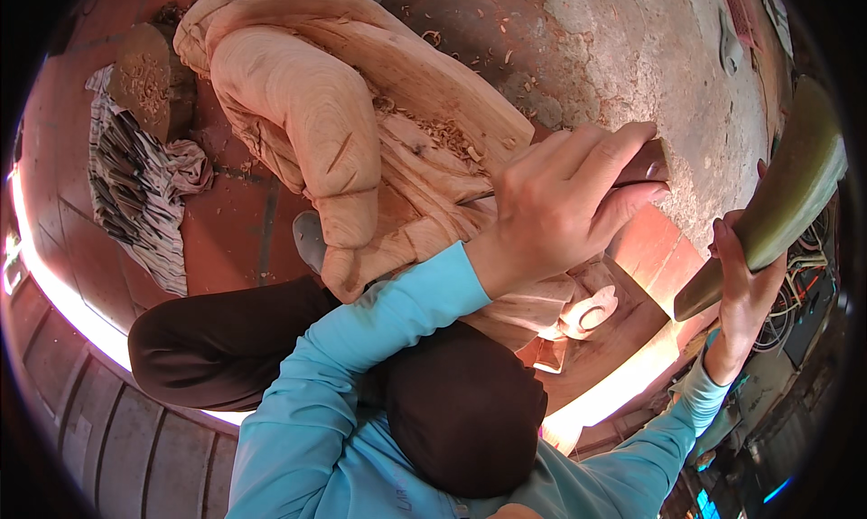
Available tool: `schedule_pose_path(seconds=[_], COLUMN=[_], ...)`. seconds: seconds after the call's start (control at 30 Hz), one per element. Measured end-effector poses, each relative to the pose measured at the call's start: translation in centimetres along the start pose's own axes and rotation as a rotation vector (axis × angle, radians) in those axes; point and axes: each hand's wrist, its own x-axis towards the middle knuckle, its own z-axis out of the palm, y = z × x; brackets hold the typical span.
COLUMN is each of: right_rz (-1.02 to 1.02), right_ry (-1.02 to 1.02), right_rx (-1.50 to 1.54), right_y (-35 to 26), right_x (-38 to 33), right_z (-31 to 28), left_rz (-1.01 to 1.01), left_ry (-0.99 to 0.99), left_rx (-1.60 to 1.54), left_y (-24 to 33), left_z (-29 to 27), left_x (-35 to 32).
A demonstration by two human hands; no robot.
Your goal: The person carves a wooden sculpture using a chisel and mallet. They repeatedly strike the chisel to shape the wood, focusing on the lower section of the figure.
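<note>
Wooden carving (330,112), pale and deeply folded, lay before the person's bent leg (226,347), running from the upper left to beneath the left hand (555,194); red-tiled floor (230,257) showed beside it. Left hand: above the carving's right-hand part, fingers curled, grip closed round a dark-handled tool (643,164), presumably a chisel, most of it hidden. Handle end visible between index finger and thumb; a thin dark line past the heel of the hand was perhaps the blade. Whether its edge met the wood, I could not tell. Right hand (750,280): well apart, raised out to the side, grip wrapped round the narrower part of a greenish, club-shaped mallet (799,171), thick end pointing up and away. Mallet and tool were not touching. Wood shavings (444,135) sat in the carving's hollow; spare tools (126,176) rested on a striped cloth (167,264) near a wood block (183,94). Step in hand, as judged: chiselling the folds, mallet held off the handle. Next move, in my reading, called for a steady left grip, the edge seated at the wanted angle, and the mallet lined up squarely with the handle end. Risk noted: a glancing blow could catch the thumb or skid the edge across finished wood.
</note>
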Motion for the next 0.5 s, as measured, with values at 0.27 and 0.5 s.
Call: schedule_pose_path(seconds=[0.27, 0.5], right_rz=[0.004, -0.092], right_ry=[-0.018, -0.006], right_rx=[-0.059, -0.212], right_y=[0.3, 1.0], right_x=[-0.1, 0.2], right_z=[-0.1, 0.0], left_rz=[-0.009, -0.052], left_ry=[-0.018, -0.018], left_rx=[-0.007, -0.075], left_y=[0.1, -0.1], left_z=[-0.2, -0.7], left_x=[0.1, -0.1])
